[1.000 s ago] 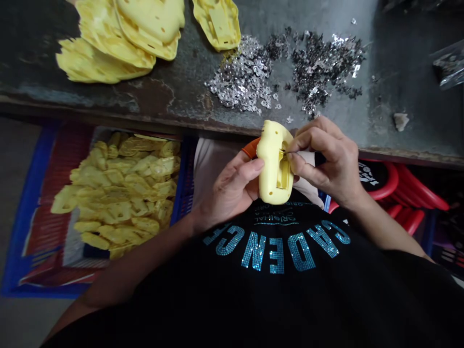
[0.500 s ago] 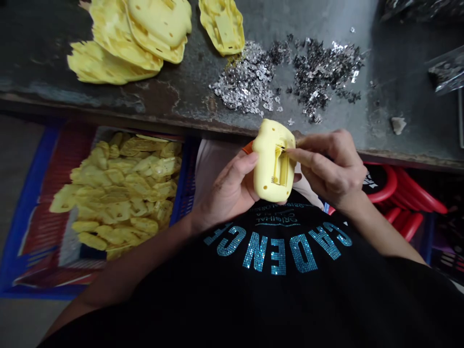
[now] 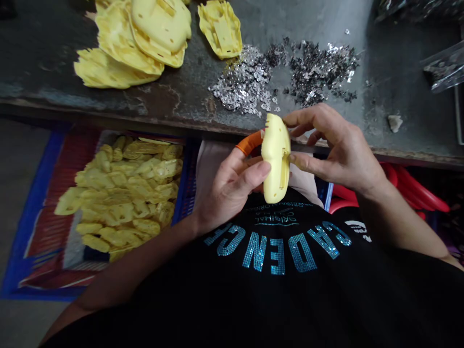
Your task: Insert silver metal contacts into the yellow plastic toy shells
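Observation:
My left hand is closed around a yellow plastic shell, held upright just below the bench edge; its index finger wears an orange finger cot. My right hand grips the shell's right side, thumb on its edge and fingers curled over the top. The shell is turned edge-on, so its inner slot is hidden. On the bench just beyond lie two heaps of small shiny metal clips, one brighter, one darker.
Several yellow shells are stacked at the bench's back left, one more lying alone. A blue crate under the bench at left holds several yellow parts. Red plastic stools stand at right. A clear bag lies far right.
The shell has been turned edge-on between both hands. My right hand went from pinching at the slot to gripping the shell's top and side.

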Motion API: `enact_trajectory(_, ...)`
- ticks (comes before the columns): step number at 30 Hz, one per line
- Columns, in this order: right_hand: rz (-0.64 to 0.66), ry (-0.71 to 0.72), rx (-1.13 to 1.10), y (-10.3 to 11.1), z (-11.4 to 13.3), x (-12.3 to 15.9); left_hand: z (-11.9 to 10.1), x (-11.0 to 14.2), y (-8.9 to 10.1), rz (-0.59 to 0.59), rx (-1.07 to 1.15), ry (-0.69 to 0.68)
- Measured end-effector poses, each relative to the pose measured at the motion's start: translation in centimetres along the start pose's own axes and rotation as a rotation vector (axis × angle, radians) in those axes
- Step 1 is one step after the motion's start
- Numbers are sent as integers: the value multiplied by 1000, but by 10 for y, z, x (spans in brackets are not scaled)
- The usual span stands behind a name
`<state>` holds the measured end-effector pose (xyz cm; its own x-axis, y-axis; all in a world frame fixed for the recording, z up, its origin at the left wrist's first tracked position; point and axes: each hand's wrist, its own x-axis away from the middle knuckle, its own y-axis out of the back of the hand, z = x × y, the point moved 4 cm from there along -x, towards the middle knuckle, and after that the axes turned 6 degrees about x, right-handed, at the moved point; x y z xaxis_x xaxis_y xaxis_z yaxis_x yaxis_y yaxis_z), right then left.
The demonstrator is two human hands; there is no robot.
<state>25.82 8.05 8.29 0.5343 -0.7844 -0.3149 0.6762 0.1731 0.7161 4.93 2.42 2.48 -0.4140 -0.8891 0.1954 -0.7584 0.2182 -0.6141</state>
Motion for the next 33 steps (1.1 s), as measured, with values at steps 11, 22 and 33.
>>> enact_trajectory(11,-193,3,-69,-28,-14,17,-16,10,-6,66,-367,-127)
enact_trajectory(22,-686,17,-95,-61,-39,41,-31,8,-11,150,-800,-497)
enact_trajectory(33,-708,24,15,-55,-38,37,-32,-3,0,159,-738,-514)
